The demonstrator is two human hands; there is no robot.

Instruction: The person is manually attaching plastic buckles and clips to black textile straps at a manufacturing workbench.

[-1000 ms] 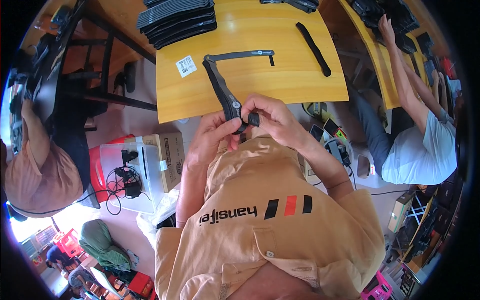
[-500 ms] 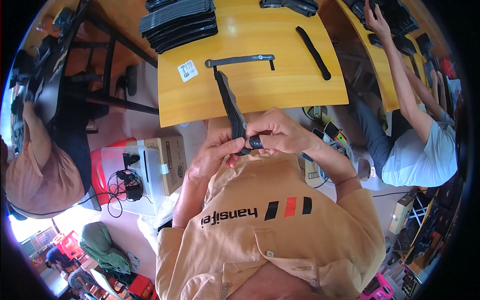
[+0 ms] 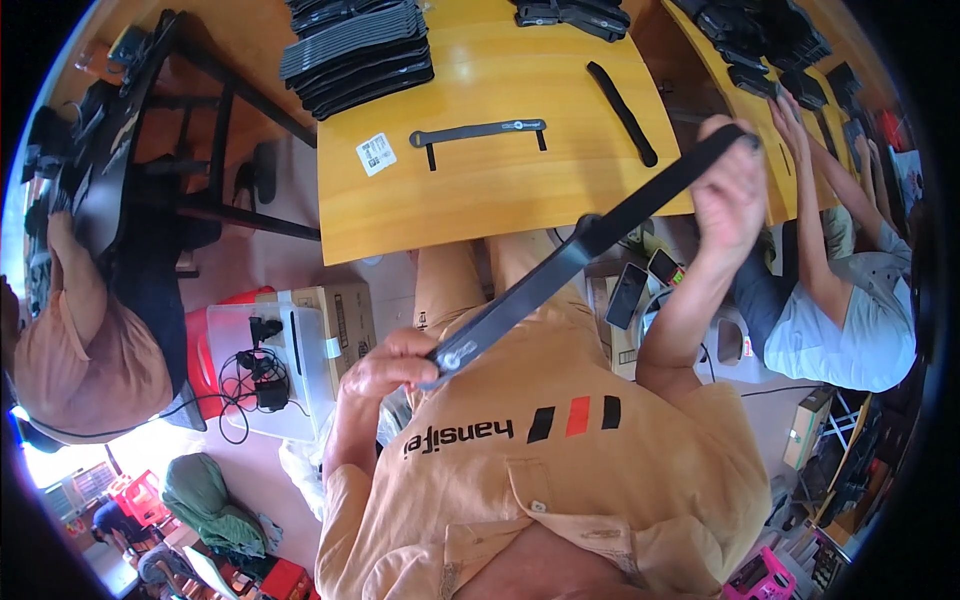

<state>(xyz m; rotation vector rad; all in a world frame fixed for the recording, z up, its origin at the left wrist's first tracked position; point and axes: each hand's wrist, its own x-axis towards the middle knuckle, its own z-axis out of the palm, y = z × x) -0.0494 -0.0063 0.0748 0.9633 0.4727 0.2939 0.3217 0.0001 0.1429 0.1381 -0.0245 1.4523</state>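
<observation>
I hold a long black strap (image 3: 580, 245) stretched taut between both hands, slanting from lower left to upper right above my lap. My left hand (image 3: 392, 362) pinches its lower end, which carries a small round fitting, close to my chest. My right hand (image 3: 730, 185) is raised and grips the upper end beside the yellow wooden table (image 3: 470, 195). On the table lie another black strap with two short cross tabs (image 3: 478, 132) and a plain black strap (image 3: 622, 112).
Stacks of black straps (image 3: 355, 45) sit at the table's far edge, a white label (image 3: 376, 154) near its left side. A seated person (image 3: 850, 290) works at the right, another person (image 3: 85, 340) at the left. A box with cables (image 3: 270, 365) stands on the floor.
Both hands were together at my chest working on the strap's middle. Now they have drawn apart, right hand up and to the right, left hand down, pulling the strap out straight.
</observation>
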